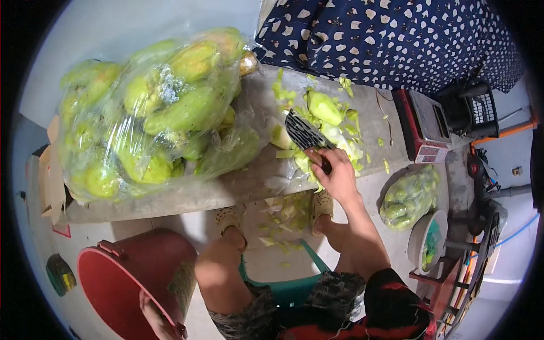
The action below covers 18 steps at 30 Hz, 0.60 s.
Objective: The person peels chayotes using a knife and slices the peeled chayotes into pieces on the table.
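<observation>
Knife [303,131] gripped by the handle in the right hand [335,173], right over a mess of green peelings.
Head view: the blade is angled up and left, just beside a peeled pale-green fruit [324,107] on the low grey slab [241,184]; whether the two are touching can't be told. The left hand [156,317] is seen down at the rim of the red bin [136,277], partly cut off by the frame edge, so whether it's closed on the rim can't be told either. A big clear bag of green fruit [181,113] is parked left of the knife, and a red scale [428,119] is set to the right.
</observation>
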{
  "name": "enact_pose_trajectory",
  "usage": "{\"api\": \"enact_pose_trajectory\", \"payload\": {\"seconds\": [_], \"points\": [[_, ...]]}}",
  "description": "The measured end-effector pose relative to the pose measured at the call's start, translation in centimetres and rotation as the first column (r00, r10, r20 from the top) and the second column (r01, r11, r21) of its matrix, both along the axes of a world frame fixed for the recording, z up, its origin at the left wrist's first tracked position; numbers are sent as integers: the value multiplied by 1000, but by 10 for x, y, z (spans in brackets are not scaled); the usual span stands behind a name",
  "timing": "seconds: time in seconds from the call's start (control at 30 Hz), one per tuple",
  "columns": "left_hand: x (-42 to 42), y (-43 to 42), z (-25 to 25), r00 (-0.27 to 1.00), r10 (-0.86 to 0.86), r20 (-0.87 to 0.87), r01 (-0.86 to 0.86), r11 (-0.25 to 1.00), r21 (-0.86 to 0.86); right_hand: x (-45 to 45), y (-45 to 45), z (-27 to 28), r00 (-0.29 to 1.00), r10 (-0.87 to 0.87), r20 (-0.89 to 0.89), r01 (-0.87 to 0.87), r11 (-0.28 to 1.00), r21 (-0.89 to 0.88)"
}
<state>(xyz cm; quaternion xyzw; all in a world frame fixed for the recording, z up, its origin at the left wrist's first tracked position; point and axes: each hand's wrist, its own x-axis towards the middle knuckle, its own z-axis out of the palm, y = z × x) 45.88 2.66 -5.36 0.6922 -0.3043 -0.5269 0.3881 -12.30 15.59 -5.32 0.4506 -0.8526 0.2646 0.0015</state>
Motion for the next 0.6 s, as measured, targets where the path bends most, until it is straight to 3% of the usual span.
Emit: {"api": "enact_pose_trajectory", "payload": {"seconds": [0.17,0.3,0.4,0.5,0.53,0.6], "points": [[-19,1,-2,977,-127,-170,149,981,121,-3,-1,-3,1000,-3,22,3,1000,16],[-12,-2,-6,975,-182,-125,196,974,112,-4,-2,-8,1000,-5,6,4,999,54],[-10,-13,-2,972,-125,201,139,988,-62,-4,-2,-11,1000,-1,-21,2,997,78],[-44,-30,35,776,80,626,259,864,-431,-3,-4,-11,998,-12,-60,17,996,82],[-69,-34,52,774,81,628,261,863,-433,-3,-4,-11,997,-13,-81,21,995,99],[-132,-40,87,899,-25,437,311,739,-598,0,-4,-9,998,-43,-46,47,996,81]]}}
